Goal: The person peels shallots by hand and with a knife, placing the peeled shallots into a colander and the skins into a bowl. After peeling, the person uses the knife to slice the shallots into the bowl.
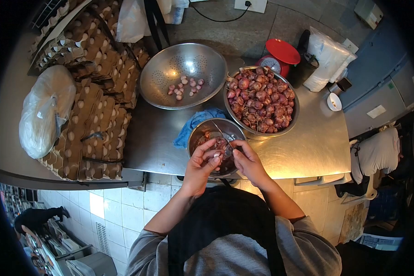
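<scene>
Currently: left hand (201,162) — fingertips pinched nearly together on small pinkish shallot (217,155), over round steel bowl (192,138) | right hand (246,160) closed on slim metal-bladed knife (219,130) | shallot likely light, firm, slick — hold by sides.

Slim knife (222,133) aslant over bowl (236,131)

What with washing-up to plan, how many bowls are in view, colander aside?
3: a steel bowl heaped with unpeeled shallots, a smaller steel bowl under the left hand and right hand, and a white bowl at the table's right. Others may be hidden.
</scene>
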A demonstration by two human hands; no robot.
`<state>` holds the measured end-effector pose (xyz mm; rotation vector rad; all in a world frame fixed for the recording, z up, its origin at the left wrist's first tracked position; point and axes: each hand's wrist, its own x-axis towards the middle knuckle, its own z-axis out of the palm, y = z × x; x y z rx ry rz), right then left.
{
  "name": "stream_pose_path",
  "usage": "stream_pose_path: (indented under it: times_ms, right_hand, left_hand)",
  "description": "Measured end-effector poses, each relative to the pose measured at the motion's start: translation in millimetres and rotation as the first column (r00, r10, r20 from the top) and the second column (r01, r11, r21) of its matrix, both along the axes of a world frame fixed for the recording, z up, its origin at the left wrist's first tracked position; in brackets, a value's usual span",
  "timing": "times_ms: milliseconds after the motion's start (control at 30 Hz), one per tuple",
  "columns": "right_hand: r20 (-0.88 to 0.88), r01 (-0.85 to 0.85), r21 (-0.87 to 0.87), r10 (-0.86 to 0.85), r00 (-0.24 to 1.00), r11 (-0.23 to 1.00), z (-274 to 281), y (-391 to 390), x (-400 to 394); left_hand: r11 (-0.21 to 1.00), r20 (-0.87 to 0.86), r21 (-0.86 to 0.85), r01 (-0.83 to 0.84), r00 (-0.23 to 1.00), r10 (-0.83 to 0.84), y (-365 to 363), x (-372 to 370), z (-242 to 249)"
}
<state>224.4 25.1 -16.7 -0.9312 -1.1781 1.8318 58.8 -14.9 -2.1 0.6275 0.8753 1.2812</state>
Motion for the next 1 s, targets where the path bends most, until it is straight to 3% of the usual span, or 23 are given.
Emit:
stream_pose_path:
  times_ms: [200,267,400,600,867,967,1000]
  right_hand:
    - [0.098,-0.008,0.080,0.001,0.995,0.997,8,-4,-3]
    - [0.068,-0.058,0.010,0.057,0.996,0.998,8,-8,-2]
    - [-0.125,-0.142,-0.188,0.120,0.985,0.972,28,-21,1]
    - [-0.074,-0.153,-0.041,0.150,0.986,0.987,28,-26,-2]
    - [-0.043,-0.150,0.018,0.150,0.988,0.989,27,-24,-1]
    - [-0.029,-0.141,0.045,0.142,0.989,0.989,27,-24,-1]
    - [-0.024,-0.139,0.052,0.140,0.990,0.989,27,-24,-1]
  left_hand:
    - [0.999,0.211,-0.034,0.023,0.977,-0.016,1,-4,3]
    - [0.999,0.243,-0.050,0.019,0.970,-0.006,2,-6,-1]
    - [1.000,0.236,-0.007,-0.025,0.971,0.026,4,-3,-1]
    - [0.998,0.255,-0.001,-0.064,0.965,0.062,6,1,2]
    - [0.997,0.220,0.029,-0.073,0.973,0.065,8,2,3]
    - [0.995,0.191,0.053,-0.084,0.979,0.072,8,2,-1]
    - [0.991,0.106,0.095,-0.096,0.991,0.085,8,1,0]
